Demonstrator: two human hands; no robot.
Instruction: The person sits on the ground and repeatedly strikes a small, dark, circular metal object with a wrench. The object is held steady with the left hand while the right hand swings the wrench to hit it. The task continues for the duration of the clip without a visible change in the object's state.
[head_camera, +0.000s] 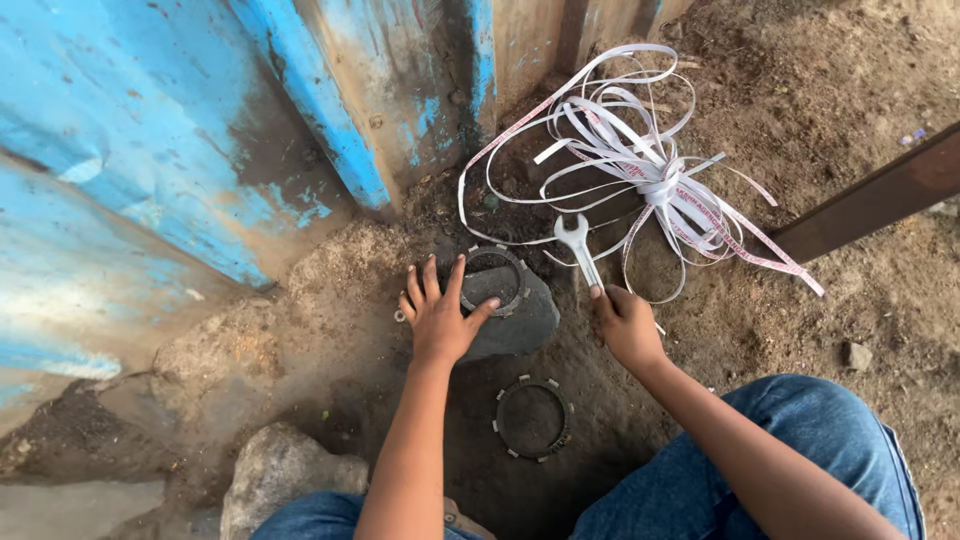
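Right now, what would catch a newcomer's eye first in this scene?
Probably the tangled bundle of white plastic strapping on the dirt at upper right, beside the peeling blue metal wall. Below it, the right hand grips a silver open-ended spanner, while the left hand steadies a toothed metal ring on a dark grey stone.

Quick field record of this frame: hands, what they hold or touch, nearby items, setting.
left hand: spread open, resting on the grey stone, thumb by the toothed ring
right hand: gripping the handle of an open-end spanner, head pointing away from the person
toothed ring: lies flat on the stone
second toothed ring: flat on the dirt, nearer the person, untouched
white strapping bundle: tangled, knotted in the middle, on the ground beyond the spanner
setting: bare dirt ground, worn blue metal wall on the left
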